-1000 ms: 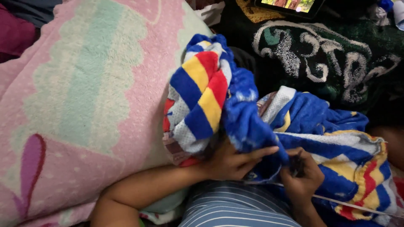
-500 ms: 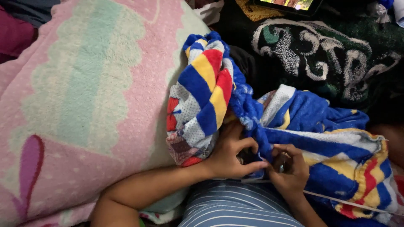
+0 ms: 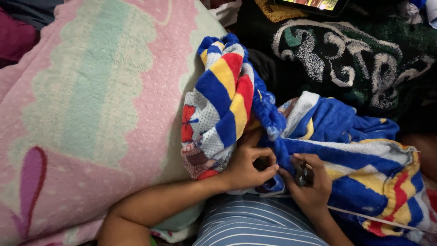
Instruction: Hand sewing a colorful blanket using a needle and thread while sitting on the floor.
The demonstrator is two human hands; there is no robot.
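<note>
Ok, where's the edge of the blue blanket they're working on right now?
In the head view it sits low and right of centre, pinched between the left hand and right hand, just above the striped shirt; the blue blanket bunches beside the pink blanket.

Bunched blue striped fleece blanket point(image 3: 236, 105), lap

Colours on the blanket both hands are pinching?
Blue, yellow, red and white blanket, head view.

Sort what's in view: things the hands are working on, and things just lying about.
In hand:
left hand
right hand
blue striped blanket
white thread

Lying about:
pink blanket
dark patterned blanket
screen
</note>
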